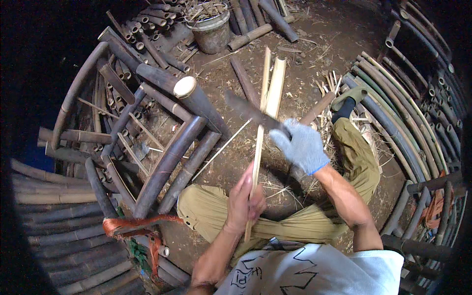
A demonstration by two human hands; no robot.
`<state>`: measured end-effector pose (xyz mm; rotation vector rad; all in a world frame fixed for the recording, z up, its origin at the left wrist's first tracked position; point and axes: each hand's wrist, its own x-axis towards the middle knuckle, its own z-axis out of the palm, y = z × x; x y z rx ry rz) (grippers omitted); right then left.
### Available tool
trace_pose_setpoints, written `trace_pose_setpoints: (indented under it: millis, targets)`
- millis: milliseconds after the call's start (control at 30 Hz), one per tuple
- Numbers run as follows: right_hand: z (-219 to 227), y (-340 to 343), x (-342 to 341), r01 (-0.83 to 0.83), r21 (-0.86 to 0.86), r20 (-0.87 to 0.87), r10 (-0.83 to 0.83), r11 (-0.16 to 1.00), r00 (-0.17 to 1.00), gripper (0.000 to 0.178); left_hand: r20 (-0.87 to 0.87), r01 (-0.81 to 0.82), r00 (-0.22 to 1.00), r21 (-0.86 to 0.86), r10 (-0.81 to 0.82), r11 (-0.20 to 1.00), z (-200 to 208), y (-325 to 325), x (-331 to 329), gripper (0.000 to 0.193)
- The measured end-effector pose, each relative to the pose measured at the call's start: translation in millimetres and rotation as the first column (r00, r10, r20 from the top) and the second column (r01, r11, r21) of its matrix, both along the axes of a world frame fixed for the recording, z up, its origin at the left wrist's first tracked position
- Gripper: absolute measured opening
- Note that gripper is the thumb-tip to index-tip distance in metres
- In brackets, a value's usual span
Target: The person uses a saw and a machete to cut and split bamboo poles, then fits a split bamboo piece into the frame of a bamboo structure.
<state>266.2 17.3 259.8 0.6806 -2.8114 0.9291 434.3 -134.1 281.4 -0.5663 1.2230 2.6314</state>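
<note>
My left hand (241,201), bare, is closed around the lower part of a long pale bamboo strip (258,145), which slants upward away from my lap. In a grey-white work glove, my right hand (303,145) grips a broad dark-bladed knife (253,112); its handle is mostly hidden by the fingers. The blade, slightly blurred, points left and lies across the strip above my left hand. Whether it cuts into the strip I cannot tell. Just beyond the blade, a wider split bamboo piece (277,86) shows its pale inner face beside the strip.
At left stands a dark bamboo chair frame (169,167), with orange cord (140,225) near its foot. A bucket of shavings (210,32) sits at the back. Bamboo poles (393,105) line the right side. My bent legs (211,209) surround the work spot, with shavings on the dirt floor.
</note>
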Motion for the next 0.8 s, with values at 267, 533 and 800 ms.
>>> trace_pose_setpoints:
  millis: [267,533,800]
  targets:
    - [-30.4,46.7,-116.0,0.188,0.03,-0.209,-0.178,0.982,0.961,0.05,0.124,0.134,0.983,0.029,-0.137,0.991,-14.5,-20.7,93.4,0.054]
    - [18.6,4.4,-26.8,-0.033,-0.068,-0.034,0.031,0.997,0.999,0.049,-0.048,-0.095,0.995,-0.317,0.084,0.944,-19.1,-31.7,16.7,0.054]
    - [-0.3,-3.3,27.9,-0.109,0.015,0.048,0.108,0.994,0.993,0.053,-0.126,-0.033,0.99,-0.621,-0.059,0.783,6.1,-11.2,-38.2,0.044]
